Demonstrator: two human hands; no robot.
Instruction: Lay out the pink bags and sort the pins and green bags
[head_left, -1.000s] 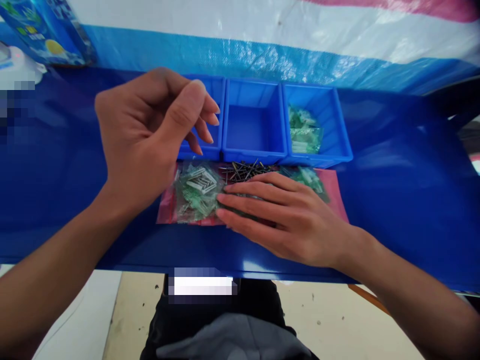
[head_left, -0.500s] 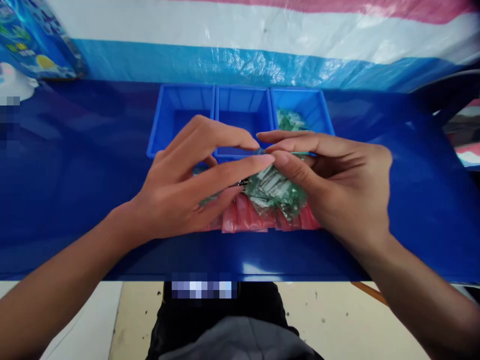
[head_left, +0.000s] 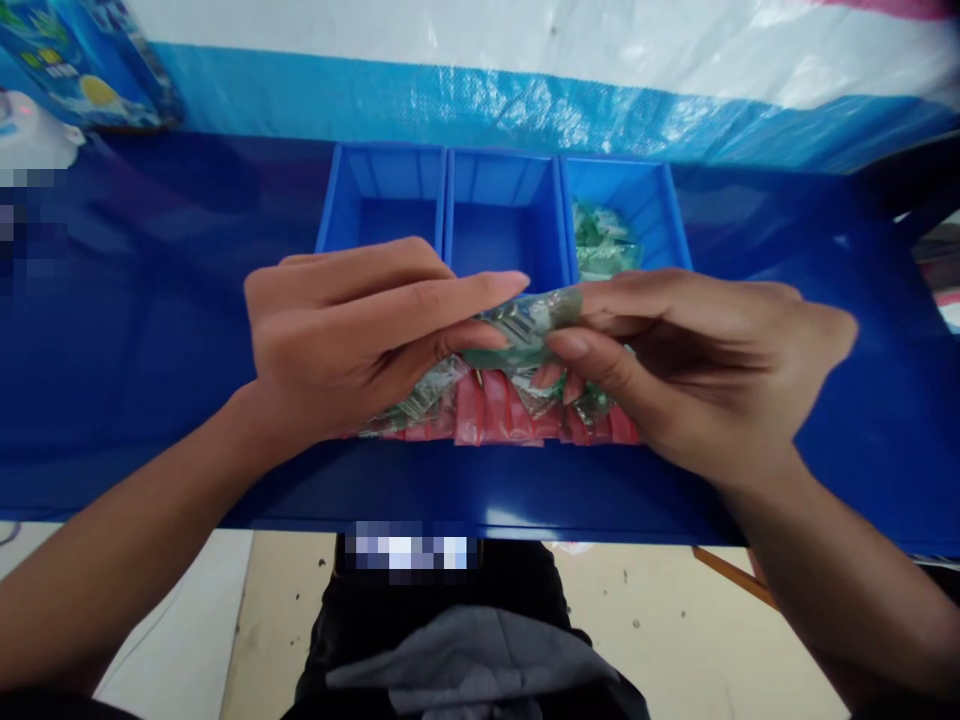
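Observation:
A small greenish clear plastic packet (head_left: 531, 322) with pale pieces inside is stretched between my two hands, above the table. My left hand (head_left: 352, 335) pinches its left end between thumb and forefinger. Thumb and fingers of my right hand (head_left: 697, 350) close on the other end. Beneath them lie a row of red plastic packets (head_left: 496, 410) and more greenish packets (head_left: 431, 392), partly hidden by my hands.
Behind my hands three blue bins stand side by side: a left bin (head_left: 390, 172), a middle bin (head_left: 504, 180) and a right bin (head_left: 626, 180) with greenish packets (head_left: 600, 230) in it. A blue printed bag (head_left: 82, 75) and a white object (head_left: 34, 140) are at far left.
The greenish packet has come up off the pile and is now held out between both hands. My right hand has shifted right, and the view has tilted slightly down.

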